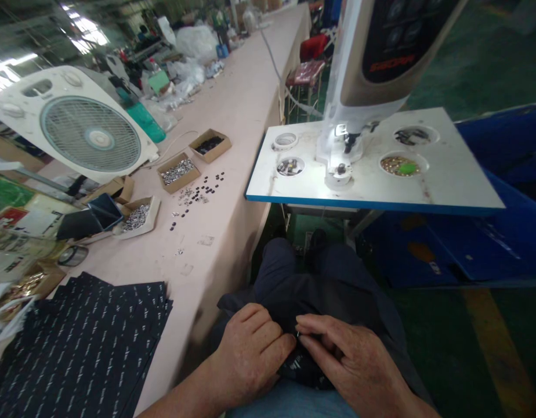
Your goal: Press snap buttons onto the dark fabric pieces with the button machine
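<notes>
Low over my lap, my left hand (pixel 253 351) is closed on a piece of dark printed fabric (pixel 306 368), its fingers curled and partly hiding the cloth. Opposite it, my right hand (pixel 352 357) pinches a tiny shiny metal piece (pixel 298 334) between thumb and fingers, right against the left thumb. Whether that piece is fixed in the cloth I cannot tell. On the table to the left lies a stack of dark fabric panels (pixel 76 342) with rows of small white print.
Ahead stands a snap-press machine (pixel 337 145) on a white, blue-edged board (pixel 294 188) with cups of small parts. Boxes of metal snaps (pixel 178 172), scattered black snaps (pixel 198 197) and a box fan (pixel 91 130) are on the table. Blue bins (pixel 451 244) stand right.
</notes>
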Motion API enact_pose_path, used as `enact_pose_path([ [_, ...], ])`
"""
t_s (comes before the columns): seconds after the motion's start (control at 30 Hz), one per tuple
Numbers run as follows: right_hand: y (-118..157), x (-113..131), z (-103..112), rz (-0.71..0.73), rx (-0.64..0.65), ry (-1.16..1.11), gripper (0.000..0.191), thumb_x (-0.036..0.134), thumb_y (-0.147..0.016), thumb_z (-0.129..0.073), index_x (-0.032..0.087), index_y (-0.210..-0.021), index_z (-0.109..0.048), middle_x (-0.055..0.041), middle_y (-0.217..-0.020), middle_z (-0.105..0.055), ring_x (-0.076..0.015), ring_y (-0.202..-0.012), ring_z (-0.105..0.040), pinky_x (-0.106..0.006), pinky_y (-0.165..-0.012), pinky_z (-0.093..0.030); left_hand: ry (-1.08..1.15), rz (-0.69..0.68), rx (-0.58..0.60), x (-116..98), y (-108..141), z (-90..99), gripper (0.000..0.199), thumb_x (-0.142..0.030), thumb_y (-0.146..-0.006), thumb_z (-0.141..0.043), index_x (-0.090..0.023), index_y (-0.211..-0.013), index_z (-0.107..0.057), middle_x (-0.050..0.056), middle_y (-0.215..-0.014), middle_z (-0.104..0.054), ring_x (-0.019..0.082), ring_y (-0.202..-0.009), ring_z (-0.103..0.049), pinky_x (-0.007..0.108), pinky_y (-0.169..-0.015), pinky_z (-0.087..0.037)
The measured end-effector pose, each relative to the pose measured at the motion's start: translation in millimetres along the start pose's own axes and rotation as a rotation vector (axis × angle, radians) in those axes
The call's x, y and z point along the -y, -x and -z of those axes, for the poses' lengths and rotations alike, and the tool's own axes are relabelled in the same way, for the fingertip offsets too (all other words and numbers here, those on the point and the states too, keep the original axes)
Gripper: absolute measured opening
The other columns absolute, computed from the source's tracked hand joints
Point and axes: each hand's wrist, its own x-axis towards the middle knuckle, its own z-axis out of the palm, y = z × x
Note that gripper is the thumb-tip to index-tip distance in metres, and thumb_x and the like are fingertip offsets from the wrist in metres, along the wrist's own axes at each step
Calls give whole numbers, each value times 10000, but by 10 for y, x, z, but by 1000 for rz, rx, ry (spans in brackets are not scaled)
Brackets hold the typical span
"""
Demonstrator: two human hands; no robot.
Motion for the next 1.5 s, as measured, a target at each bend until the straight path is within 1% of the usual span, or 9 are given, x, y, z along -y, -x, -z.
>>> enact_pose_path([
  [0.17,1,2,-10,45,-66,11,318,106,-871,-601,253,-1144,-671,28,-882,-796,-102,-573,-701,-211,-723,-609,11,-2,-71,4,29,-2,198,-90,-919,-461,-144,-950,-649,37,-746,-649,160,-712,-539,357,-799,-486],
  [0.3,0,2,-22,77,-76,22,379,100,-884,-600,255,-1230,-620,43,-893,-793,-81,-567,-695,-175,-686,-598,12,-8,-89,17,71,-14,186,-93,-923,-470,-143,-934,-649,38,-751,-657,158,-721,-557,364,-826,-499],
  [0.4,-3,10,-26,125,-84,59,373,110,-907,-592,251,-1253,-595,43,-915,-793,-76,-573,-699,-173,-703,-598,28,-7,-91,27,99,-21,178,-80,-912,-475,-140,-941,-639,40,-767,-659,157,-730,-571,366,-829,-503],
  [0.47,-6,17,-25,161,-88,81,354,115,-931,-572,249,-1258,-581,39,-927,-794,-78,-602,-715,-173,-718,-597,45,1,-86,29,106,-20,177,-81,-913,-471,-140,-945,-634,42,-777,-660,157,-736,-572,364,-825,-504],
  [0.67,-3,3,-35,258,-41,168,324,134,-996,-500,221,-1304,-543,-14,-1013,-794,-131,-833,-770,-206,-751,-596,55,13,-37,35,91,3,205,-93,-934,-430,-138,-951,-629,44,-772,-652,160,-731,-560,370,-816,-503],
  [0.77,0,-11,-45,255,35,185,353,124,-991,-505,218,-1330,-536,-29,-1072,-783,-150,-858,-767,-234,-749,-600,65,17,-10,46,94,1,207,-87,-928,-429,-140,-967,-626,46,-787,-656,160,-745,-562,374,-821,-499],
  [0.9,-17,-23,-52,256,96,173,363,103,-976,-510,206,-1322,-553,-26,-1044,-781,-154,-844,-759,-247,-741,-597,101,32,9,50,92,-11,213,-84,-918,-418,-136,-954,-621,51,-782,-646,173,-748,-551,371,-779,-483],
  [1.3,-88,-15,-52,227,123,99,356,69,-931,-540,178,-1254,-642,-27,-999,-786,-155,-819,-754,-254,-706,-583,135,118,87,26,111,-50,214,-41,-801,-463,-156,-926,-594,41,-808,-646,185,-757,-542,348,-728,-420],
  [1.5,-96,1,10,128,170,-5,407,68,-898,-546,257,-1234,-677,2,-1086,-788,-154,-912,-755,-250,-797,-570,157,215,110,35,100,-94,168,-53,-789,-522,-179,-875,-594,24,-778,-637,174,-727,-549,324,-677,-368],
])
